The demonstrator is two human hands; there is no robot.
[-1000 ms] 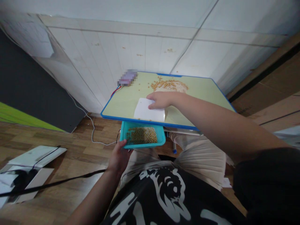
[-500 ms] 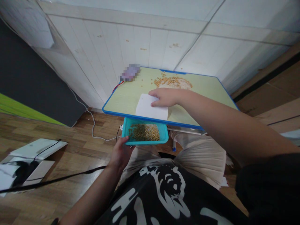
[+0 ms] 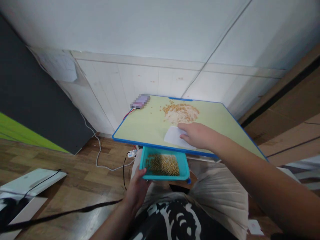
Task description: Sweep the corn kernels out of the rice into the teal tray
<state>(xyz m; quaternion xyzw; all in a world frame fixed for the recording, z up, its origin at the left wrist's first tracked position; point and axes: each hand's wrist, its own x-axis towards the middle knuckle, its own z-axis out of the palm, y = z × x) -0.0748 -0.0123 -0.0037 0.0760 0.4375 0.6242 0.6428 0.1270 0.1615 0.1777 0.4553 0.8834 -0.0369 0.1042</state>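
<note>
My left hand (image 3: pixel 138 188) grips the near left corner of a teal plastic tray (image 3: pixel 186 170). Yellow beans (image 3: pixel 162 165), probably soybeans, lie in the tray, which sits just under the front edge of a small table (image 3: pixel 140 128). Between the thumb and fingers of my right hand (image 3: pixel 197 135) is a thin white scraper card (image 3: pixel 172 135), close to the table's front edge. Behind it, on the tabletop, rests a heap of pale grains (image 3: pixel 181 115) with more yellow beans (image 3: pixel 172 107) mixed in and scattered around its far left side.
A pixelated packet-like object (image 3: pixel 141 101) with a red cord occupies the table's back left corner. The white wall (image 3: pixel 140 75) stands directly behind. Cardboard boxes (image 3: pixel 282 123) flank the right side. A white cable (image 3: pixel 98 150) and power strip (image 3: pixel 132 153) lie on the left.
The head view has tilted upward. My right hand has shifted the white card rightward along the table's front edge. The tray in my left hand has also moved slightly right.
</note>
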